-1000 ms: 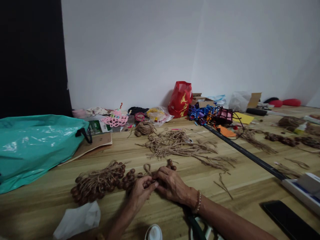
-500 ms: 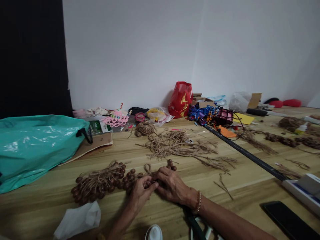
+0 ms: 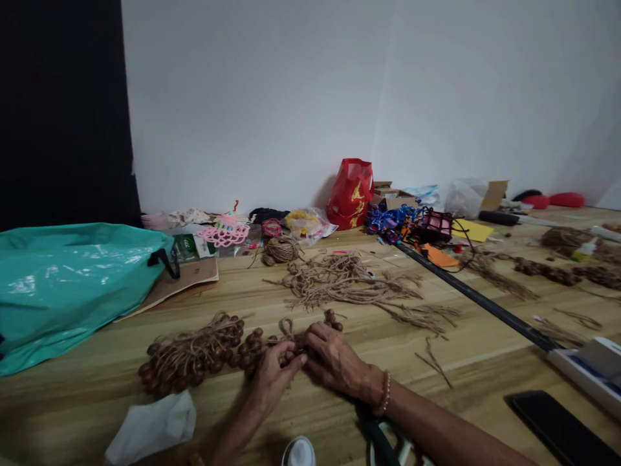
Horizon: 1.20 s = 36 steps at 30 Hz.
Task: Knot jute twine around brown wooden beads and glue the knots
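Brown wooden beads strung on jute twine [image 3: 251, 348] lie under and between my hands. My left hand [image 3: 277, 369] is closed in a pinch, thumb and index finger on the beaded twine. My right hand [image 3: 334, 359], with a bead bracelet at the wrist, curls over the same strand and almost touches the left fingertips. Its own fingertips are mostly hidden. A twine loop [image 3: 286, 326] rises just beyond the fingers, and a few beads [image 3: 333, 320] show past the right knuckles. A larger pile of beads with twine tails [image 3: 194, 356] rests to the left.
Cut twine strands [image 3: 344, 285] spread behind my hands, with a twine ball [image 3: 280, 250] farther back. A teal bag [image 3: 72, 291] lies left, a white tissue [image 3: 152, 427] in front. A black bar [image 3: 466, 291] crosses the right side, near a phone [image 3: 563, 424]. A red bag [image 3: 352, 194] stands by the wall.
Almost nothing differs. My right hand's fingers shift very slightly at the strand, while the left hand keeps its pinch in the same place.
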Each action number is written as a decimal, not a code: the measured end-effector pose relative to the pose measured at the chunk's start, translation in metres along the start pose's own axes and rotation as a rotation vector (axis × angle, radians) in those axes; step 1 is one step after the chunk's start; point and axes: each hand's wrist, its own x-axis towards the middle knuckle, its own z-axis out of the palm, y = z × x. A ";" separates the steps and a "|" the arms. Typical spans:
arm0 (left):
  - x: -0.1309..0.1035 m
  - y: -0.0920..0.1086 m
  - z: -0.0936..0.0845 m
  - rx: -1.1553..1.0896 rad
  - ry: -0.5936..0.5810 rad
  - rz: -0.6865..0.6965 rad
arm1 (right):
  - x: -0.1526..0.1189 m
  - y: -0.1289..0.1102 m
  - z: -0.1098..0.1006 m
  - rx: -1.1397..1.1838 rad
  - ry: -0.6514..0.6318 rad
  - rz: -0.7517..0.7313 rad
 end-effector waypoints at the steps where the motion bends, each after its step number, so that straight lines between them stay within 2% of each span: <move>1: 0.000 0.000 0.000 0.000 -0.002 0.006 | 0.000 0.001 0.001 0.002 0.008 0.003; 14: -0.002 0.006 0.000 -0.027 0.001 0.018 | 0.001 -0.003 -0.002 0.038 0.000 0.015; 25: -0.003 0.009 -0.001 -0.031 -0.008 0.008 | 0.000 0.003 0.003 0.004 0.003 0.004; 36: -0.001 0.005 0.000 -0.042 -0.001 -0.023 | 0.001 0.003 0.004 -0.008 0.002 0.028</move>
